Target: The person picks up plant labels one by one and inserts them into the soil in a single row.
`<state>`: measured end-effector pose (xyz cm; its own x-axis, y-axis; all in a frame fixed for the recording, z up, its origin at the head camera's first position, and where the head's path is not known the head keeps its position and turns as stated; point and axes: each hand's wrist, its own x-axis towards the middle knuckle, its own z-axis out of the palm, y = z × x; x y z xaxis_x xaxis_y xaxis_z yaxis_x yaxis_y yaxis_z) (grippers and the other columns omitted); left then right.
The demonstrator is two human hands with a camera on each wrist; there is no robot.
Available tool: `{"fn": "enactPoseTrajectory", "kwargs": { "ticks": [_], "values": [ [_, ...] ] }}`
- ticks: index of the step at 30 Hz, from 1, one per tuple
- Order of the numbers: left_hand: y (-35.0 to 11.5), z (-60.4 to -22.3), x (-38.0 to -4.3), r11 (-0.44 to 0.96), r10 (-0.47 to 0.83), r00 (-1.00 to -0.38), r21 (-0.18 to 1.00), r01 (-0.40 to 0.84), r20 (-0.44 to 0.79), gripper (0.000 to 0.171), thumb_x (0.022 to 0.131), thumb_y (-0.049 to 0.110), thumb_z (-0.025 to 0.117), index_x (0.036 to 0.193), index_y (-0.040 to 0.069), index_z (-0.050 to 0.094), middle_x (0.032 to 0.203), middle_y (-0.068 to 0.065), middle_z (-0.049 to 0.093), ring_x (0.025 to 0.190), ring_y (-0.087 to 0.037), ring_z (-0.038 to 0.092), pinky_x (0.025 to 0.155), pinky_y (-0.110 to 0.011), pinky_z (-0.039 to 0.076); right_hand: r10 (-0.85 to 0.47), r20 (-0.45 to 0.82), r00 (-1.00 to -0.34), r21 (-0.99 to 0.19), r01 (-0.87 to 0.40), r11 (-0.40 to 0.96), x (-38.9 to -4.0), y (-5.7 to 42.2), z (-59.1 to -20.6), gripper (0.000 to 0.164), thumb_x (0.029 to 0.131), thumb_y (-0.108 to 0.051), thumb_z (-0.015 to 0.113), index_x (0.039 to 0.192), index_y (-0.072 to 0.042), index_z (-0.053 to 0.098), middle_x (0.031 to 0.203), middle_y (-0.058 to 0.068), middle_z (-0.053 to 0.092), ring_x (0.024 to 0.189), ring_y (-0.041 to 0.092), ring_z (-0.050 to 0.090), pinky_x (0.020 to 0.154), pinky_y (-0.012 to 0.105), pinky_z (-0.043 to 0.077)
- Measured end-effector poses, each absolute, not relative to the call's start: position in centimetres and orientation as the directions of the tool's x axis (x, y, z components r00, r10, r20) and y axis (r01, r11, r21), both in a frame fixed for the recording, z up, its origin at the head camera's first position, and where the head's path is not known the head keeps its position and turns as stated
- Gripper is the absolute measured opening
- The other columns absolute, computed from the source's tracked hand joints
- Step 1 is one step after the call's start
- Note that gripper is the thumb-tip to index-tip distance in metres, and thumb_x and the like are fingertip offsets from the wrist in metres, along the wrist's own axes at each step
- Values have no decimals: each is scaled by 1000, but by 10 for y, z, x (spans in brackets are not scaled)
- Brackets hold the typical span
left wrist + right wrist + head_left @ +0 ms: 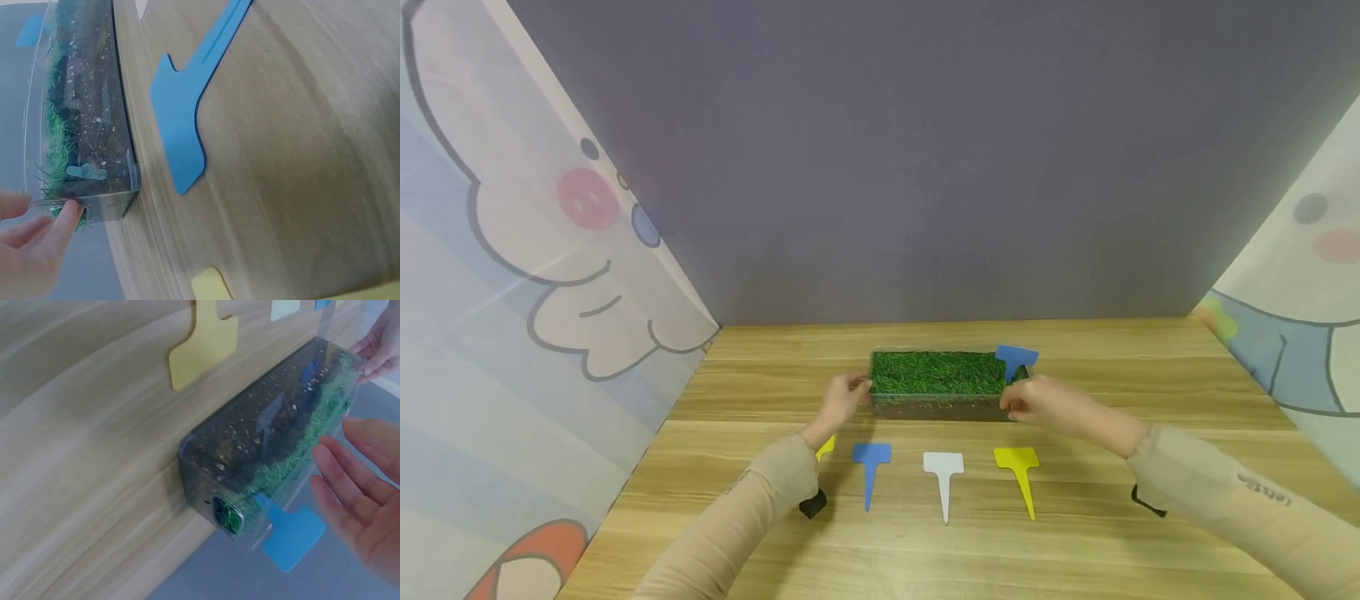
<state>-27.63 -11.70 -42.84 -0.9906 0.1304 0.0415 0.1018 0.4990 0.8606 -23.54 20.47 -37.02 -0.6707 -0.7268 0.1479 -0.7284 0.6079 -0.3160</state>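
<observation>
- A clear planter box (940, 406) filled with soil and topped with green grass (936, 371) stands on the wooden tabletop (1075, 550), near its far middle, close to the grey back wall (925, 150).
- The left hand (844, 398) is at the box's left end; the left wrist view shows its fingertips (65, 215) touching the box's end corner, fingers fairly straight, not wrapped round anything.
- The right hand (1037, 402) is at the box's right end; in the right wrist view its fingers (350, 481) are straight and spread, palm facing the box, just beside the clear wall; whether they touch it cannot be told.
- A blue plant tag (1017, 359) stands stuck in the grass at the right end of the box, just behind the right hand; the right wrist view shows its blue head (292, 536) jutting past the rim.
- On the tabletop in front of the box lie four more tags in a row, stems pointing toward the person: a yellow tag at the left (825, 447), half hidden by the left sleeve (752, 500); a flat blue tag (871, 467); a white tag (943, 479); a second yellow tag (1018, 471) under the right forearm's side.
- Cartoon-printed panels (512, 250) close in both sides of the tabletop.
</observation>
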Motion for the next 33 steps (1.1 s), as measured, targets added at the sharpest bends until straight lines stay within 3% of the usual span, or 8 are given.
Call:
{"fn": "enactPoseTrajectory", "kwargs": {
  "ticks": [7, 19, 26, 33],
  "values": [
    [-118, -428, -277, 483, 124, -991, 870, 98, 44, 34, 91, 8, 49, 119, -11, 50, 102, -24, 59, 81, -32, 62, 72, -39, 54, -736, 76, -673, -310, -717, 624, -233, 206, -383, 14, 75, 4, 61, 87, 0, 66, 70, -2, 61, 60, 2, 52, 52, 16, 47],
    [-117, -426, -276, 472, 119, -993, 878, 80, 26, 34, 91, 8, 49, 120, -10, 49, 106, -25, 58, 83, -31, 62, 74, -39, 53, -686, -157, -710, -392, -593, 703, -222, 202, -402, 27, 71, -9, 71, 96, -2, 64, 81, 0, 60, 69, 11, 54, 58, 23, 48],
    [-117, -425, -276, 466, 112, -994, 882, 70, 19, 34, 91, 8, 49, 120, -9, 49, 107, -25, 57, 84, -32, 62, 75, -39, 53, -735, -100, -671, -349, -668, 658, -224, 204, -414, 36, 65, -9, 75, 96, 2, 63, 92, 11, 64, 79, 23, 60, 70, 33, 53],
    [-117, -427, -276, 480, 108, -994, 874, 68, 18, 33, 91, 8, 49, 120, -8, 50, 105, -24, 59, 83, -30, 62, 74, -38, 53, -750, -86, -656, -349, -686, 639, -225, 208, -423, 40, 63, -11, 76, 98, 1, 62, 95, 10, 61, 83, 24, 58, 72, 35, 51]
  ]
}}
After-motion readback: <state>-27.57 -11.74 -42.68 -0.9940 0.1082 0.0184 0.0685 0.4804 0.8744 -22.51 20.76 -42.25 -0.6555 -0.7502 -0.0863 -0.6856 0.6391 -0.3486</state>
